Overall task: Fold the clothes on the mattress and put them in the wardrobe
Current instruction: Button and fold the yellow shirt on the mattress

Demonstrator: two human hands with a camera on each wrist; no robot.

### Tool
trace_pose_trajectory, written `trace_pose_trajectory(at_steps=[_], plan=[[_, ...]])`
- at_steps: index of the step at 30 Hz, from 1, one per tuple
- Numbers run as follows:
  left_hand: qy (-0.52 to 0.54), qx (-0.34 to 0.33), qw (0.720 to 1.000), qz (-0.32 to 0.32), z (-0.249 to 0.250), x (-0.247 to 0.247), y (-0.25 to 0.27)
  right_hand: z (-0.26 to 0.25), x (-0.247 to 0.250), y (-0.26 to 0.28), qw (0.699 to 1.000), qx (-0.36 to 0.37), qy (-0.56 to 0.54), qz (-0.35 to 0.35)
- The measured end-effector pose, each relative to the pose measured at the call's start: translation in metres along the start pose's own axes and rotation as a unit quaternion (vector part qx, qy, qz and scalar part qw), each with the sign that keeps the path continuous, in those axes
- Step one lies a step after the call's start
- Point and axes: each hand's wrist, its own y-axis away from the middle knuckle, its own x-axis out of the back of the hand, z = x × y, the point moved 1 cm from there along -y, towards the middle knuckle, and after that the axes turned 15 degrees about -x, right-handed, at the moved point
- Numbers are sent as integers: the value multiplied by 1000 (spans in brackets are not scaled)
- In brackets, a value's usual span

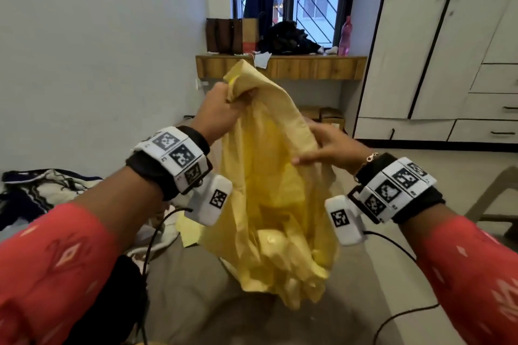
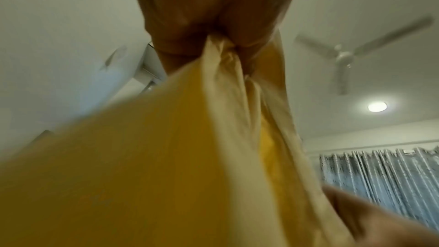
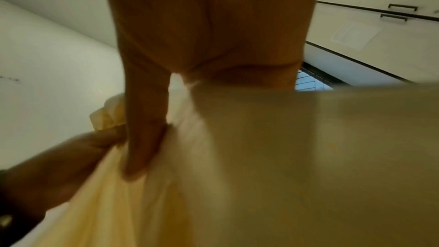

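A yellow garment (image 1: 269, 190) hangs bunched in the air above the mattress (image 1: 196, 288). My left hand (image 1: 221, 109) grips its top edge in a fist, raised high. Lower and to the right, my right hand (image 1: 322, 145) pinches a fold of the same cloth between thumb and fingers. The left wrist view shows the cloth (image 2: 190, 157) pulled out of my closed left hand (image 2: 213, 35). In the right wrist view my right thumb (image 3: 145, 138) lies on the fabric (image 3: 261, 166). The white wardrobe (image 1: 448, 50) stands shut at the right.
More clothes, dark blue and white patterned (image 1: 42, 190), lie at the left of the mattress. A wooden shelf (image 1: 280, 67) under the window carries bags, dark clothing and a pink bottle (image 1: 346, 36). A chair (image 1: 493, 199) stands at the right. Cables trail from my wrists.
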Motion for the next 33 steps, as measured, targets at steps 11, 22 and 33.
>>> trace_pose_trajectory(at_steps=[11, 22, 33], plan=[[-110, 98, 985, 94, -19, 56, 6, 43, 46, 13, 969, -159, 2, 190], [-51, 35, 981, -181, 26, -1, 14, -70, 33, 13, 975, 145, 33, 165], [-3, 26, 1000, 9, 31, 15, -10, 39, -57, 12, 989, -141, 26, -19]])
